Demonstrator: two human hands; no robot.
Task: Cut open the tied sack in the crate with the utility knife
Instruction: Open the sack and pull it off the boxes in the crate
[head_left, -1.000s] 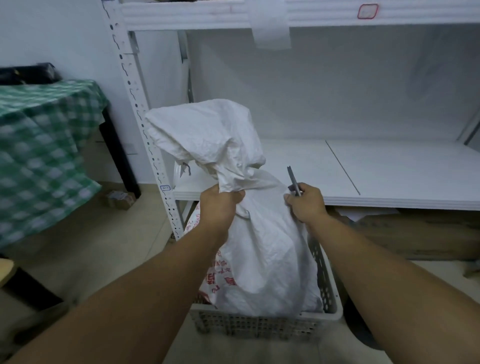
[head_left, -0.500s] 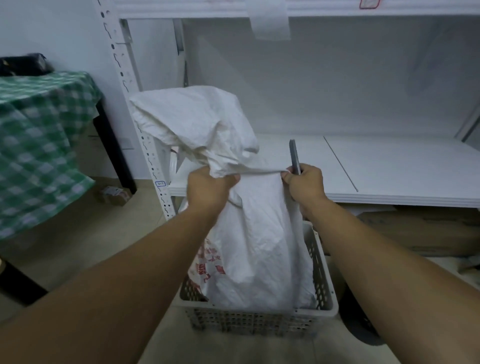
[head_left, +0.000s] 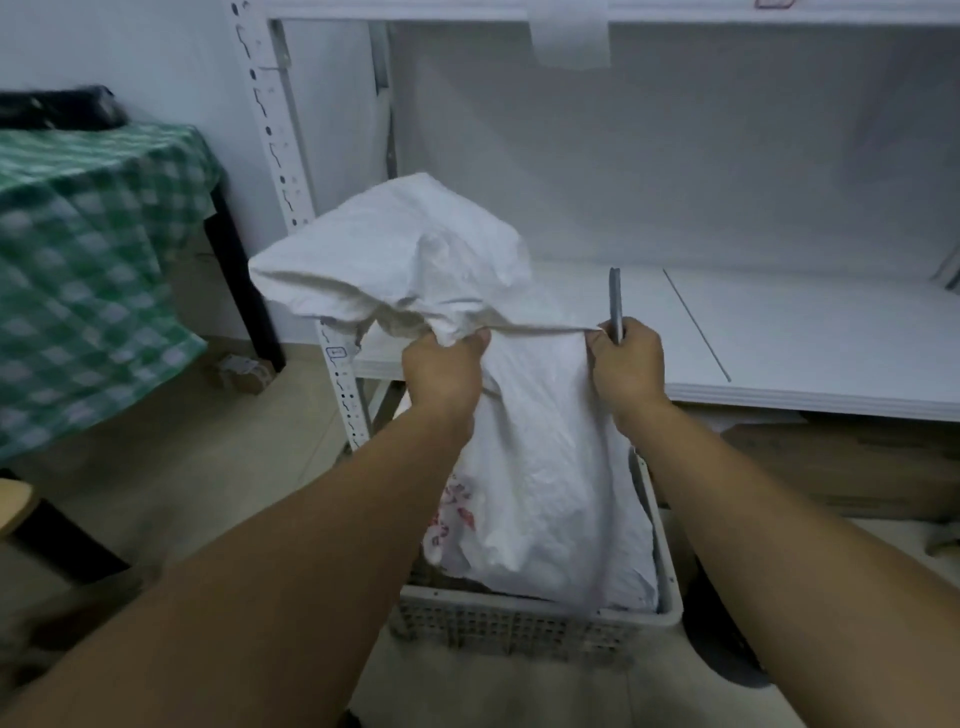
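Note:
A white woven sack (head_left: 540, 467) with red print stands upright in a pale perforated plastic crate (head_left: 519, 623) on the floor. My left hand (head_left: 441, 376) is clenched on the sack's gathered neck, with the loose top flopping up and left above it. My right hand (head_left: 626, 366) grips a grey utility knife (head_left: 615, 301), its end pointing straight up, and also pinches the sack's edge. The fabric is stretched taut between my two hands. The tie itself is hidden in the folds.
A white metal shelf unit (head_left: 779, 338) stands right behind the crate, its perforated upright (head_left: 275, 156) at the sack's left. A table with a green checked cloth (head_left: 88, 270) is at the left. A small cardboard box (head_left: 241, 371) lies on the floor; flat cardboard (head_left: 857, 467) lies under the shelf.
Both hands have moved apart, pulling the sack's neck taut between them. The knife has swung from a slight tilt to upright. The sack's top has shifted a little.

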